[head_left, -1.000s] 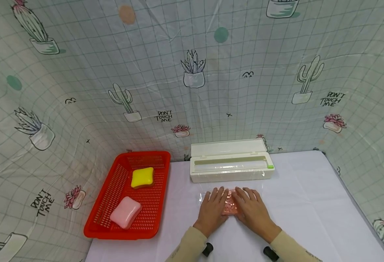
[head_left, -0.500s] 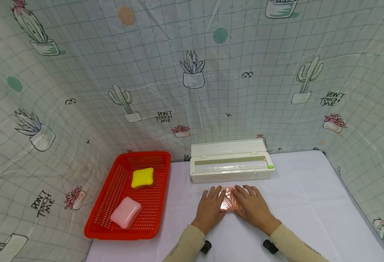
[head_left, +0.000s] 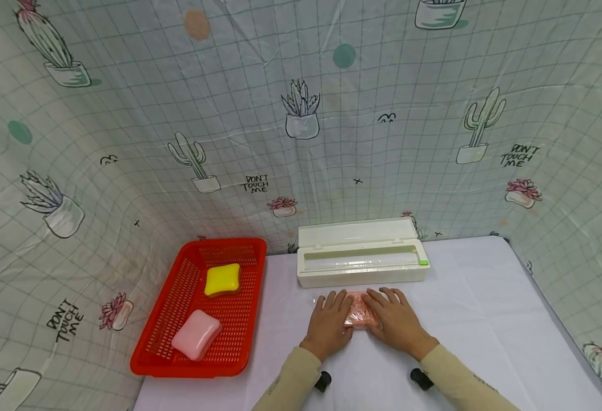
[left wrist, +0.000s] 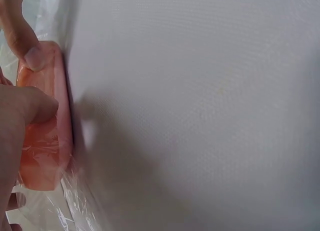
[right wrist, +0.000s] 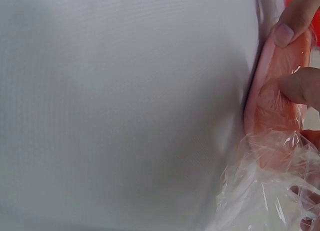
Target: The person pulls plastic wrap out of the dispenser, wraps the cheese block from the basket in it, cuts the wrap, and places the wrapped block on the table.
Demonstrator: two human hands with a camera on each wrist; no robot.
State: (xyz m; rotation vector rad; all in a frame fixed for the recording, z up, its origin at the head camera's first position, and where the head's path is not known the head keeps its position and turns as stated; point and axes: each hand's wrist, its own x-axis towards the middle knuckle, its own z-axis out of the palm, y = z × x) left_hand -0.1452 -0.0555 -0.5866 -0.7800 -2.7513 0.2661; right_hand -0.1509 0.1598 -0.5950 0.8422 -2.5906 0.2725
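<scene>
In the head view, we see the left hand and right hand, each grip partly closed, holding the orange block at five o'clock. Left wrist: we find it at nine o'clock. Right wrist: three o'clock, clear film bunched at its six-o'clock end.

High head view; close wrist views, orange block in all.

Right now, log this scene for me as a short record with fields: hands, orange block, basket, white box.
left hand: on the orange block, left part
right hand: on the same block, right part
clear film: over the block, loose beyond both ends
red basket: holds a yellow block and a pink block
white box: lid open, stands beyond the orange block
</scene>
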